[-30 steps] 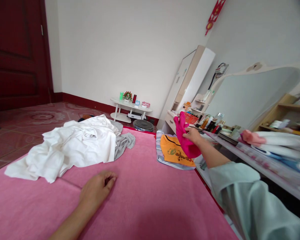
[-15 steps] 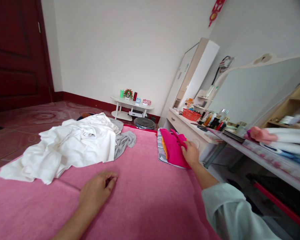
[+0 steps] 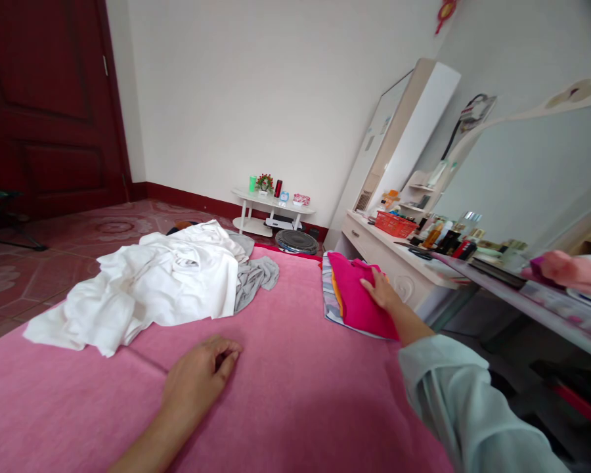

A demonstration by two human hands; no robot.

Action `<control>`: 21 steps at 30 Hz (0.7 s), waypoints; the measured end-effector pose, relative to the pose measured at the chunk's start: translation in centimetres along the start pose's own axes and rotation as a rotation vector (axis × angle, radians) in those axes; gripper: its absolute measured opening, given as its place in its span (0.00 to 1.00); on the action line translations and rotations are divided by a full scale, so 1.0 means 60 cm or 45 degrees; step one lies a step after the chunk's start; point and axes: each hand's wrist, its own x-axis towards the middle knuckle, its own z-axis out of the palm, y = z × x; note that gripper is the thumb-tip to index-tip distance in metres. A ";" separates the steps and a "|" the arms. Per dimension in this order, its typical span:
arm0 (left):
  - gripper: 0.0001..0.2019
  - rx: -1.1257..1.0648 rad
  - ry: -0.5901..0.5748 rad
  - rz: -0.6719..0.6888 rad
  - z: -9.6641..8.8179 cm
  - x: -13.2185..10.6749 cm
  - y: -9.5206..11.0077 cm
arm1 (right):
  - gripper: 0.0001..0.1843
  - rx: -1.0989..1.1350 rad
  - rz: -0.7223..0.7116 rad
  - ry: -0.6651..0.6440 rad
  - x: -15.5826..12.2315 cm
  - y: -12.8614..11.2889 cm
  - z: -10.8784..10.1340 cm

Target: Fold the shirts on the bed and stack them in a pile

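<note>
My right hand (image 3: 383, 290) lies flat, fingers stretched out, on a folded magenta garment (image 3: 357, 297). That garment tops a small stack of folded clothes (image 3: 332, 303) at the right edge of the pink bed cover (image 3: 285, 387); an orange piece and a striped one show under it. My left hand (image 3: 199, 376) rests palm down on the cover near the middle, fingers loosely curled, holding nothing. A heap of white clothes (image 3: 152, 284) with a grey garment (image 3: 256, 276) beside it lies at the far left of the bed.
A dressing table (image 3: 398, 259) with a red basket (image 3: 394, 224), bottles and a large mirror stands right of the bed. A low white side table (image 3: 270, 209) and a round black object (image 3: 298, 242) are by the far wall. A dark red door (image 3: 49, 105) is at left.
My right hand brought the magenta garment down from mid-air onto the folded stack and now presses it flat. My left hand has stayed in place.
</note>
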 end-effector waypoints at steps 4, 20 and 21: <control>0.11 0.019 0.009 -0.011 0.002 0.002 0.000 | 0.29 -0.037 0.368 0.110 0.004 0.006 0.011; 0.11 0.023 0.046 0.002 0.007 -0.001 -0.007 | 0.35 -0.098 0.119 -0.005 -0.037 -0.069 0.059; 0.11 0.026 0.056 -0.001 0.007 -0.001 -0.008 | 0.34 -0.119 0.109 -0.018 -0.049 -0.075 0.060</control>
